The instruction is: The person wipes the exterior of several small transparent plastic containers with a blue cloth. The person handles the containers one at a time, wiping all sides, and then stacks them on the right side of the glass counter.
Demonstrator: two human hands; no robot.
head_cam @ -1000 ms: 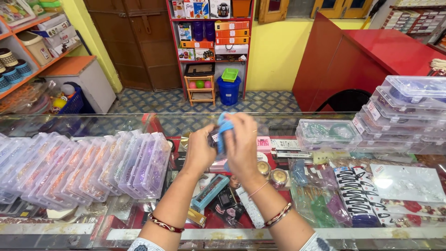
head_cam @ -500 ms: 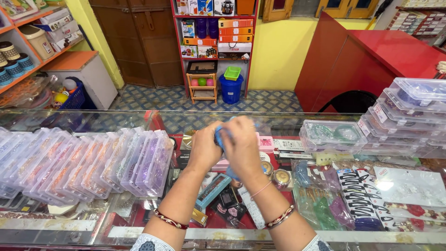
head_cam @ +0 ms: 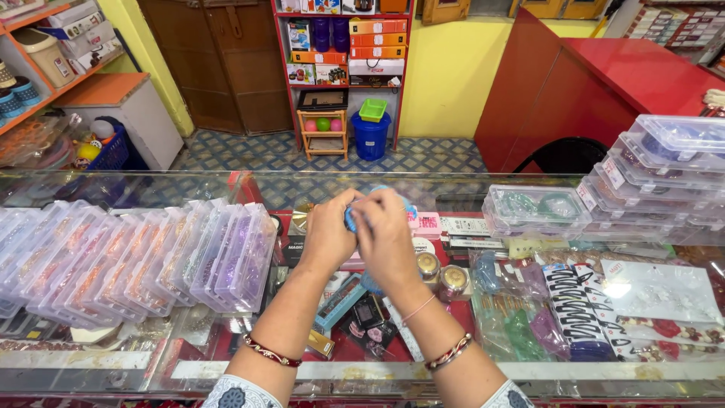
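At the left edge of the glass-topped display surface (head_cam: 113, 363), a fanned row of clear flat plastic boxes (head_cam: 136, 261) with orange and purple contents leans toward the middle.

Just right of that row, the left hand (head_cam: 326, 233) and the right hand (head_cam: 387, 236) press together above the middle of the surface, both closed around a small blue object (head_cam: 352, 221). Compared with 1 second ago, the object has sunk deeper between the palms: then a good part of its blue body stood up above the fingers, and now only thin slivers show at the top and left of the right hand. The hands have also dropped slightly toward the glass. My guess is that the grip has tightened, as for pressing or twisting. What the blue object is cannot be made out, since the fingers hide most of it.

At the right edge, a stack of clear lidded plastic boxes (head_cam: 657, 170) is cut off by the frame.
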